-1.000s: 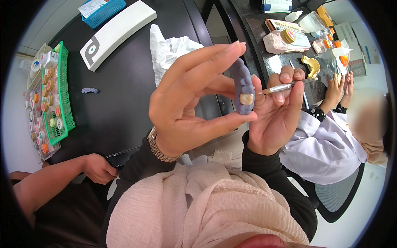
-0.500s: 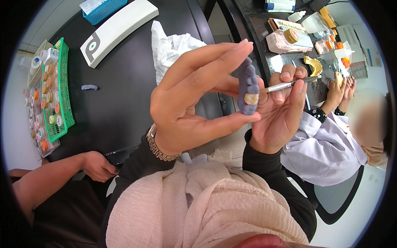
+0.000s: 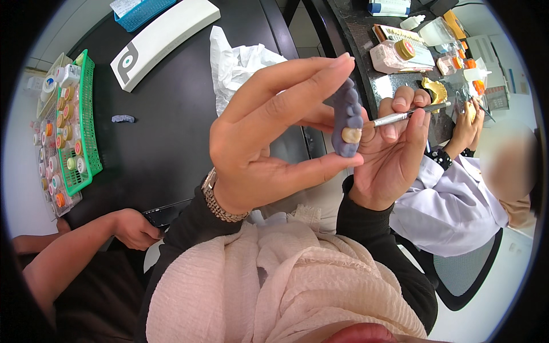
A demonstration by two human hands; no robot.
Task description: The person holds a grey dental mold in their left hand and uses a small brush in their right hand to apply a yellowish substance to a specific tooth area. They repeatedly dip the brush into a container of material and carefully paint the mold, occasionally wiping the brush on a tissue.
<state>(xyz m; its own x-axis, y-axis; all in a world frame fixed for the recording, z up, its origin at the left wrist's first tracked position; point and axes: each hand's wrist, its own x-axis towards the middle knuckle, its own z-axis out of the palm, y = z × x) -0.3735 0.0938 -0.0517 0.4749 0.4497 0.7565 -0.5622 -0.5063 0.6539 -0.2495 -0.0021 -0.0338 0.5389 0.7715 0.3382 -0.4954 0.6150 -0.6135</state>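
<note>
My left hand (image 3: 257,131) pinches a grey-purple dental model (image 3: 346,114) by its two ends, thumb below and fingers above. The model stands on end with its row of teeth toward the right. Near its lower end sits one cream-coloured tooth crown (image 3: 351,135). Behind and to the right, my right hand (image 3: 389,148) is closed on a slim paintbrush (image 3: 394,118) with a silver ferrule. The brush's brown bristles point left, close beside the crown; whether they touch it I cannot tell.
On the black table (image 3: 160,154) lie a small grey-purple piece (image 3: 123,119), a long white box (image 3: 166,43), crumpled tissue (image 3: 237,66) and a green basket (image 3: 86,120) of jars. A person's hand (image 3: 137,228) rests at left. A co-worker (image 3: 452,200) works at right beside a yellow dental cast (image 3: 434,88).
Both my hands, with the model and the brush, have shifted slightly to the right. The co-worker's hands have moved, and a thin dark tool now shows by them.
</note>
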